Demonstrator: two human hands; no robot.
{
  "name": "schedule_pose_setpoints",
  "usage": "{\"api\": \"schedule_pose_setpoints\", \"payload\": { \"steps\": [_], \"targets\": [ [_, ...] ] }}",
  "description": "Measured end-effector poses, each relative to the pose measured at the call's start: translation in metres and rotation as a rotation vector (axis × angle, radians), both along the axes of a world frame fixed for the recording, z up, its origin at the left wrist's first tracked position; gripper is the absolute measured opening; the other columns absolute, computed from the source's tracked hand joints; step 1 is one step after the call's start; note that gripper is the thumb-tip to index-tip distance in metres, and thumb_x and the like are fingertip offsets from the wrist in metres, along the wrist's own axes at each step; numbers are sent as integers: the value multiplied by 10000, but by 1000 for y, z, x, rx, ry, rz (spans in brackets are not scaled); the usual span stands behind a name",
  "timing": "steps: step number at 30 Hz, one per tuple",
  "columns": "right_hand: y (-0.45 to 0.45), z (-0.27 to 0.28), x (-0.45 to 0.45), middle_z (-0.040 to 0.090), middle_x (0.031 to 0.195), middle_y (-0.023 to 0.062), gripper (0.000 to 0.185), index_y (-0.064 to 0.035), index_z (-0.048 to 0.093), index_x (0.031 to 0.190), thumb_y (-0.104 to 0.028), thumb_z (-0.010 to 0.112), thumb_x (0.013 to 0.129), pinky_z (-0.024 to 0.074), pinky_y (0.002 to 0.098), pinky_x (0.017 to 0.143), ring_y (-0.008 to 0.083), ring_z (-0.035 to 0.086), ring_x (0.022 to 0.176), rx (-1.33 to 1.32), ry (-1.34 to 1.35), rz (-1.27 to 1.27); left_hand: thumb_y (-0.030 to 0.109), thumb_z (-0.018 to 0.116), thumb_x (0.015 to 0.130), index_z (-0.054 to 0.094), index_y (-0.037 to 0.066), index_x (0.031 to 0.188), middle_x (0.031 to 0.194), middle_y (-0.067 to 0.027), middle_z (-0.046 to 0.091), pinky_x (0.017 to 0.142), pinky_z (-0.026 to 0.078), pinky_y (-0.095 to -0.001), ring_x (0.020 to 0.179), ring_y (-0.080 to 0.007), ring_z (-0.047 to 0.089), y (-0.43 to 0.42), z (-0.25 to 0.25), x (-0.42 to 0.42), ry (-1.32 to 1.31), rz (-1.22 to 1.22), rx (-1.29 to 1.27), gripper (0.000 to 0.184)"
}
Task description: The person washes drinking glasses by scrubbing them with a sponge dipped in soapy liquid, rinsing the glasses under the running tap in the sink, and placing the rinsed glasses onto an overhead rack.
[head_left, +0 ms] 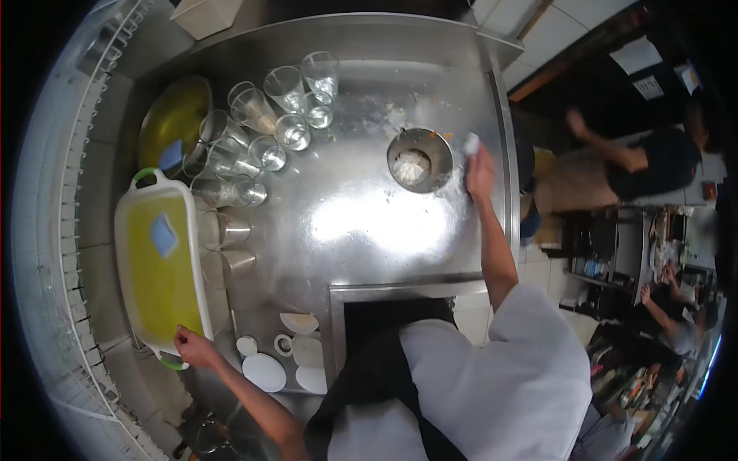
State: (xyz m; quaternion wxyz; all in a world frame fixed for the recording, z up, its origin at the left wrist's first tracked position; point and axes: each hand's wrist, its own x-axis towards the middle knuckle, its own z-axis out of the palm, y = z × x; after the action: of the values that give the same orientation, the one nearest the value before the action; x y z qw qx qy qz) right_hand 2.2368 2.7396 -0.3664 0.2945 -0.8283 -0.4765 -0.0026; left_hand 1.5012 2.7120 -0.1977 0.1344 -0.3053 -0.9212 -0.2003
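Observation:
My right hand (480, 175) rests at the right side of the steel counter (307, 223), its fingers closed on a small white item (471, 144), perhaps a cloth or crumpled paper. Just left of it stands a round metal container (440, 160) with something white inside. At the lower left, my left hand (194, 346) is closed at the near end of a green and white tray (154, 269), beside its green handle. Whether those fingers grip the rim or something small cannot be made out. A light blue cloth (164, 235) lies on the tray.
Several glasses (292, 132) stand at the counter's upper left, with metal cups (236, 229) below them. A yellow-green bowl (178, 119) leans behind. White plates and lids (264, 373) sit at the lower left. Other people (649, 165) are beyond the counter's right edge.

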Motion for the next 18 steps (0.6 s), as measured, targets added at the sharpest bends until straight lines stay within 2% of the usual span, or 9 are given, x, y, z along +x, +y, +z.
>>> {"api": "schedule_pose_setpoints", "payload": {
  "steps": [2,4,6,8,10,11,13,16,18],
  "targets": [
    [2,24,-38,376,1435,216,513,-4,345,1406,-259,445,971,278,411,1105,369,365,1313,-63,220,203,442,523,915,683,69,922,875,-122,700,679,475,-451,814,-349,647,-2,-4,1,6,-10,23,406],
    [-12,38,-85,279,1483,244,627,17,251,1443,-308,476,957,209,398,1144,377,275,1375,25,300,283,435,529,913,681,66,923,869,-124,699,676,472,-447,812,-346,646,-5,-2,6,-6,-14,8,399],
    [-47,30,-114,174,1500,303,775,89,186,1437,-422,489,938,118,421,1167,408,159,1414,-39,236,122,428,536,912,680,63,924,863,-127,698,672,469,-442,811,-344,645,-3,1,11,-8,-24,8,393],
    [-90,13,-134,142,1487,348,886,164,183,1399,-524,468,918,76,504,1154,440,104,1416,-253,-105,-29,415,554,905,680,50,906,846,-133,696,667,465,-436,789,-340,643,-3,2,14,-5,-34,31,386],
    [-117,15,-140,108,1485,366,965,184,182,1389,-604,436,895,37,567,1134,448,54,1420,-501,-246,-71,411,558,903,680,46,895,837,-134,694,665,463,-436,775,-340,640,-3,-2,10,15,-42,40,385],
    [-119,17,-138,107,1493,352,964,178,173,1398,-611,412,898,24,583,1127,435,40,1426,-533,-230,-73,408,563,900,680,42,883,828,-134,693,663,462,-436,762,-340,637,-2,-4,8,24,-58,61,384],
    [-99,15,-133,112,1499,340,959,179,171,1399,-607,405,901,22,574,1131,428,43,1428,-555,-247,-79,404,562,902,679,37,875,824,-135,692,662,461,-436,754,-341,635,-1,-5,3,36,-29,34,386],
    [-12,-12,-98,123,1517,301,913,163,187,1406,-584,375,916,29,564,1137,409,59,1433,-492,-315,-101,402,559,902,680,38,871,816,-132,692,659,460,-440,742,-344,632,1,-8,8,32,-3,30,385],
    [42,3,-82,143,1515,297,849,137,216,1413,-549,363,935,51,534,1149,395,73,1434,-568,-296,-11,403,556,902,681,43,876,813,-128,692,658,460,-444,737,-346,632,-1,0,14,26,-29,12,382]
  ]
}}
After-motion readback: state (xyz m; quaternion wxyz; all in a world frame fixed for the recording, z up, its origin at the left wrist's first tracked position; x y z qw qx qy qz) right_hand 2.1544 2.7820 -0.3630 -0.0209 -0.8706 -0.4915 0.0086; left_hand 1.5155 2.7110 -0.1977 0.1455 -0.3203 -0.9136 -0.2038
